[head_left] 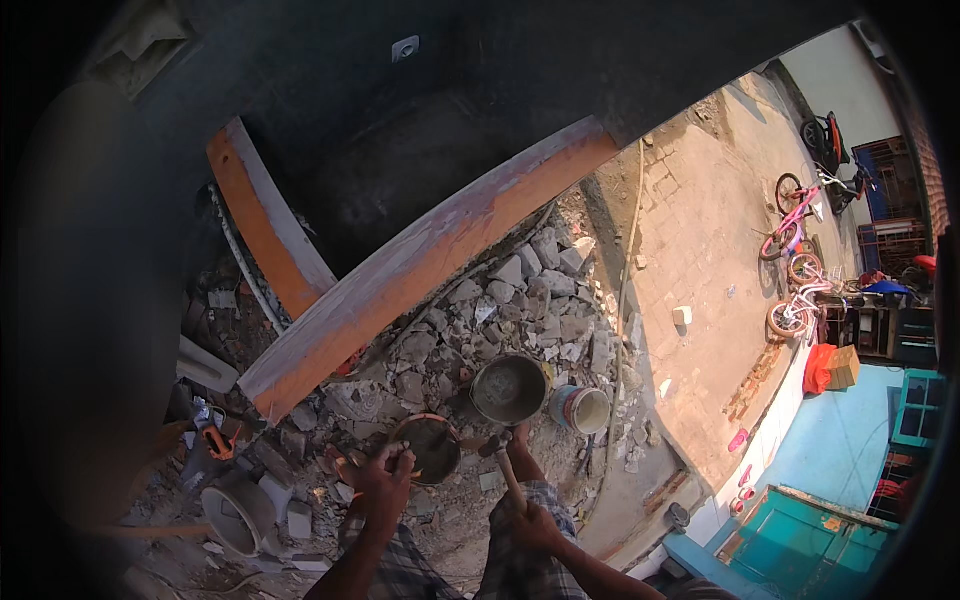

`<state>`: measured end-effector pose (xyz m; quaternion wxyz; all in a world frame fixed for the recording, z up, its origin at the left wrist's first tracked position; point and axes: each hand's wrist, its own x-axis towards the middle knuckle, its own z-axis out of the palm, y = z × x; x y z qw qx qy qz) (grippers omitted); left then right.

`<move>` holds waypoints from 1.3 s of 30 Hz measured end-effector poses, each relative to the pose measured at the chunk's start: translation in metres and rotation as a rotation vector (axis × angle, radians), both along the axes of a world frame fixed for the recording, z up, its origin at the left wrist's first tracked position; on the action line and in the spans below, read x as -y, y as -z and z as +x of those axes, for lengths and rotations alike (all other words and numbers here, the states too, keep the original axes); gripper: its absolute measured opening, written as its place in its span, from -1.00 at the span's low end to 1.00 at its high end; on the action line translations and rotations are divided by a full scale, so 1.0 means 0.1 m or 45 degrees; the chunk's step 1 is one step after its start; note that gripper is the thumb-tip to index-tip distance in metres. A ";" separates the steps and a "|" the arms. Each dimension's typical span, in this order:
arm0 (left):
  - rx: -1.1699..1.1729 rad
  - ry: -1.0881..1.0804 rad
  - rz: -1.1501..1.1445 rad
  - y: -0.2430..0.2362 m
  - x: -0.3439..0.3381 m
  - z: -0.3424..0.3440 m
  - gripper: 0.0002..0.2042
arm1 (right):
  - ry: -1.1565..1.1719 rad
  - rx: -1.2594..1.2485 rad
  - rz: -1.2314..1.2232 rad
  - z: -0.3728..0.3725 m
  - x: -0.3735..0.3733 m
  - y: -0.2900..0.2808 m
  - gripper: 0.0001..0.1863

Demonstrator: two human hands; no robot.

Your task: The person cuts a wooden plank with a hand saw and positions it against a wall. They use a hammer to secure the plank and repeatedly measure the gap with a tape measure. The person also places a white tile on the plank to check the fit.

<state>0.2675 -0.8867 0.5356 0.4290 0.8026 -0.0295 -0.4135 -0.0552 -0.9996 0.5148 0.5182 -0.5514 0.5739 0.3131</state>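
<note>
My right hand (538, 527) is wrapped round the wooden handle of a hammer (508, 478), whose head points up and to the left between my knees. Over my left thigh, my left hand (386, 482) is closed with the fingers pinched together; what it grips, if anything, I cannot make out. Just beyond the left hand sits a round bucket with an orange rim (456, 468). A dark bucket with grey residue (508, 388) stands past the hammer head, on the rubble. To its right is a pale paint pail (585, 408).
Broken concrete rubble (520, 285) is heaped ahead. A long orange-sided beam (450, 235) crosses it, meeting a shorter orange board (262, 225). At left lie a tipped bucket (238, 518) and an orange tool (216, 440). A hose (630, 250) runs along the pavement; bicycles (790, 225) stand far right.
</note>
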 end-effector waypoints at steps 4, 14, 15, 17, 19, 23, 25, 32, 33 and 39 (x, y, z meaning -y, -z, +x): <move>0.537 0.046 -0.562 -0.19 2.85 0.58 -0.81 | 0.342 -0.086 -0.202 -0.65 0.80 -0.13 -0.59; 1.204 0.094 -0.646 0.25 6.24 1.38 -0.76 | 0.904 0.019 -0.151 -1.39 1.70 -0.22 -0.70; 1.239 0.075 -0.627 0.48 6.28 1.39 -0.74 | 0.854 0.015 -0.147 -1.41 1.71 -0.20 -0.70; 1.210 0.035 -0.624 0.53 6.38 1.33 -0.72 | 0.890 0.048 -0.101 -1.47 1.67 -0.21 -0.71; 1.120 -0.012 -0.633 0.51 6.39 1.37 -0.71 | 0.842 0.075 -0.069 -1.42 1.71 -0.22 -0.70; 1.017 0.029 -0.632 0.45 6.34 1.35 -0.74 | 0.637 0.109 -0.034 -0.91 2.09 -0.39 -0.67; 1.034 -0.004 -0.672 0.46 6.38 1.36 -0.79 | 0.567 0.144 -0.065 -0.62 2.37 -0.45 -0.67; 1.168 0.097 -0.569 0.48 6.47 1.30 -0.81 | 0.401 0.565 -0.395 0.59 3.65 -1.00 -0.69; 1.223 0.088 -0.513 0.50 6.47 1.31 -0.82 | 0.325 0.714 -0.500 0.73 3.84 -1.02 -0.70; 1.320 0.111 -0.448 0.58 6.38 1.38 -0.83 | -0.172 0.725 -1.128 1.77 4.88 -1.16 -0.68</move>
